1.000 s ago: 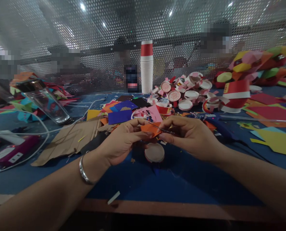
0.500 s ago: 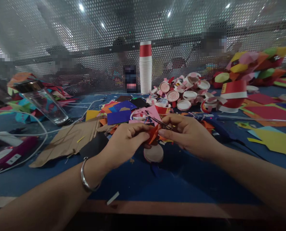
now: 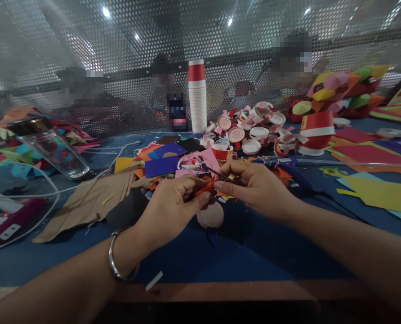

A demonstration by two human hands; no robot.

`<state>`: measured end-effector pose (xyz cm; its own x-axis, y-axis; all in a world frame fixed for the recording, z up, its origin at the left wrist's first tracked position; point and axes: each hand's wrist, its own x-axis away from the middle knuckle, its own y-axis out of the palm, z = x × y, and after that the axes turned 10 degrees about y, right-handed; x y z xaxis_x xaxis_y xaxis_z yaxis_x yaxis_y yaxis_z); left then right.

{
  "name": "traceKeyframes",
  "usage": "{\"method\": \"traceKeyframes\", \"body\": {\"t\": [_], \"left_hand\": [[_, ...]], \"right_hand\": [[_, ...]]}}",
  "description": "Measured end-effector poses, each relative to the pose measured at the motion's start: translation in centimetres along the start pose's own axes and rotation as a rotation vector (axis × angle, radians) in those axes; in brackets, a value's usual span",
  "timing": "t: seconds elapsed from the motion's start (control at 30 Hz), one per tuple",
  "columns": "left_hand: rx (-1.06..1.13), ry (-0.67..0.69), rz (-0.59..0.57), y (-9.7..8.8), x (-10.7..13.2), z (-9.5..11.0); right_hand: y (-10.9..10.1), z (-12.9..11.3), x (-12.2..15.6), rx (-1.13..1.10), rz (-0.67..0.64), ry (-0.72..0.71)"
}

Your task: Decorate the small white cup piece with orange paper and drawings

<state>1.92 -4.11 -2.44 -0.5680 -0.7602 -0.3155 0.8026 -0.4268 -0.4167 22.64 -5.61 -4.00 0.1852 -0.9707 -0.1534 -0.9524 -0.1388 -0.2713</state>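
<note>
My left hand (image 3: 180, 198) is closed, pinching a folded piece of orange paper (image 3: 205, 186) between thumb and fingers. Facing it, my right hand (image 3: 254, 184) is closed round a thin dark metal tool (image 3: 219, 173), whose pointed end sticks out to the upper left; scissors or tweezers, I cannot tell. The right thumb tip meets the paper's right edge. Just below the paper lies a round pale cup-like piece (image 3: 210, 216) with a dark blue strip at its near side. Fingers hide part of the paper and most of the tool's rear.
Behind my hands are paper scraps, a blue sheet (image 3: 162, 166), a pile of cut cup bottoms (image 3: 251, 130) and a tall cup stack (image 3: 198, 99). Cardboard (image 3: 89, 202) and a glass bottle (image 3: 52, 148) lie left. A blue glue gun (image 3: 298, 180) and yellow paper (image 3: 382, 191) are right.
The whole view has shifted slightly, so things appear further left. The orange paper has turned flatter between my fingers. Both hands keep their hold.
</note>
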Motion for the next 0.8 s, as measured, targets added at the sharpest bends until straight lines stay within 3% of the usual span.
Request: {"method": "traceKeyframes", "body": {"t": [0.17,0.47,0.63,0.8], "left_hand": [[0.240,-0.139,-0.006,-0.23,-0.22,0.03],[0.508,-0.235,-0.036,-0.61,-0.48,0.42],[0.560,-0.262,-0.048,-0.67,-0.33,0.61],[0.489,-0.262,-0.013,-0.49,-0.43,0.65]], "right_hand": [[-0.04,0.02,-0.02,-0.020,-0.002,-0.014],[0.04,-0.44,0.14,-0.149,-0.017,0.032],[0.23,-0.68,0.31,-0.235,-0.024,0.096],[0.05,-0.41,0.28,-0.191,-0.038,0.062]]}}
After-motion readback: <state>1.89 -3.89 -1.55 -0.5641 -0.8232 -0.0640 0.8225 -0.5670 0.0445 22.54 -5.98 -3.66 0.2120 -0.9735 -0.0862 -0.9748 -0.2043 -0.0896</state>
